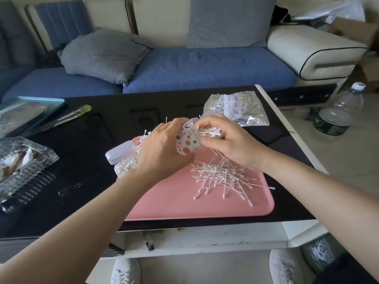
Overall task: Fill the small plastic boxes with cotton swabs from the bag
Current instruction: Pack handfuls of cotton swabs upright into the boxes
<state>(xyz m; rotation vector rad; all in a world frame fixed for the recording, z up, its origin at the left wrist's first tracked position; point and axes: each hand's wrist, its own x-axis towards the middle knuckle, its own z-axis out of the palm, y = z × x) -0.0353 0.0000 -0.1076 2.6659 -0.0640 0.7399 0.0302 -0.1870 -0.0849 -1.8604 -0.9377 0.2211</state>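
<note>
My left hand (162, 148) grips a small plastic box (187, 140) with coloured dots, tilted on its side above the pink tray (184, 203). My right hand (227, 140) pinches a bundle of cotton swabs (211, 132) at the box's open mouth. A loose pile of swabs (221, 177) lies on the tray under my right wrist. A second box (123, 160), packed with swabs and with its lid hinged open, stands at the tray's left edge, partly hidden by my left hand. The crumpled clear bag (235, 108) lies flat behind the tray.
The tray sits on a black glass coffee table (86, 140). A clear plastic package (22, 167) and a light blue tray (30, 105) lie at the left. A dark phone (266, 133) lies right of my hand. Water bottles (338, 111) stand on the floor at the right.
</note>
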